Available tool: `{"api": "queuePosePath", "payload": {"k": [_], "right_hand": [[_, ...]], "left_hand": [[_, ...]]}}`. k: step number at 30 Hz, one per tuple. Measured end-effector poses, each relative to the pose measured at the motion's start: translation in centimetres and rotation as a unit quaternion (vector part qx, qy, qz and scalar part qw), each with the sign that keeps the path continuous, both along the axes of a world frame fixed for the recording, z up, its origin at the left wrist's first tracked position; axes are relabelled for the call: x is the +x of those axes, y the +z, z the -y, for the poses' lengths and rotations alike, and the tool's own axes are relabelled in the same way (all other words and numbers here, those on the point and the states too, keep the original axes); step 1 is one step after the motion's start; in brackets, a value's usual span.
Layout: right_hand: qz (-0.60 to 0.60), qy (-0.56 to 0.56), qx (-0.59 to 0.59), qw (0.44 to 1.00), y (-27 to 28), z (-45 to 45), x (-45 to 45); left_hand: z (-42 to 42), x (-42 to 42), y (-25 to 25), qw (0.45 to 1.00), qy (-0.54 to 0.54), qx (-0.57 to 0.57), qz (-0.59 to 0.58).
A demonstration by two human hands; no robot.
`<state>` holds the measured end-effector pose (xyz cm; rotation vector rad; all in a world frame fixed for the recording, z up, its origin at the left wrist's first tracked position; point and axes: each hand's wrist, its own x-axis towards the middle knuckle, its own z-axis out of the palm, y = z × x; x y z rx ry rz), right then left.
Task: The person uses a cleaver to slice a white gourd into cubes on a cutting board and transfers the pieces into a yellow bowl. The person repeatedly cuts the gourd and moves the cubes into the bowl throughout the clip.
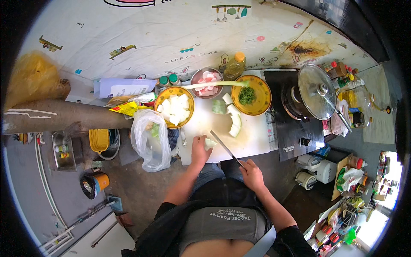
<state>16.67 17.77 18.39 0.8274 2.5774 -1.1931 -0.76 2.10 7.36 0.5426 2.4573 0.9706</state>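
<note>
My left hand (199, 150) holds a pale piece of melon (210, 143), perhaps winter melon, on the white cutting board (199, 125). In my right hand (252, 173) is the handle of a kitchen knife (223, 143), its blade slanting over the board just right of that piece. Farther back on the board lie a curved melon slice (236, 123) and a green-skinned chunk (219, 106). White melon cubes fill a yellow bowl (157, 112). Another yellow bowl (265, 96) has chopped greens in it. A long green onion stalk (221, 83) rests across the bowls.
Behind the board stand a metal bowl (192, 78) of pale pink meat pieces and an oil bottle (234, 66). A lidded pan (317, 91) sits on the gas stove (298, 138) at right, its handle jutting forward. A plastic bag (151, 144) hangs over the counter edge at left.
</note>
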Motion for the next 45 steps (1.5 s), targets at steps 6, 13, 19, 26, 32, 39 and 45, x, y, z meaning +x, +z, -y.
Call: {"api": "queuePosePath", "payload": {"k": [6,13,19,26,32,39,45], "right_hand": [[0.025,0.047,0.042,0.998,0.2,0.0,0.2],[0.014,0.105,0.097,0.99,0.2,-0.1,-0.2],[0.008,0.13,0.125,0.984,-0.1,-0.5,-0.4],[-0.003,0.139,0.134,0.981,-0.5,-1.0,-0.8],[0.007,0.17,0.133,0.976,-0.4,-1.7,-1.4],[0.06,0.23,0.132,0.962,-1.9,-2.1,-1.7],[0.148,0.246,0.101,0.953,-1.7,-1.4,-3.8]], "left_hand": [[-0.5,1.0,-0.6,0.993,0.078,0.082,-0.039],[0.8,0.8,-7.4,0.976,0.186,0.113,0.005],[-0.1,0.7,-5.8,0.961,0.225,0.151,0.053],[-0.2,0.3,-5.1,0.964,0.23,0.107,0.082],[0.0,0.3,-5.7,0.954,0.241,0.146,0.097],[-0.1,0.1,-5.2,0.958,0.233,0.114,0.124],[0.4,0.2,-6.5,0.949,0.244,0.145,0.137]]}}
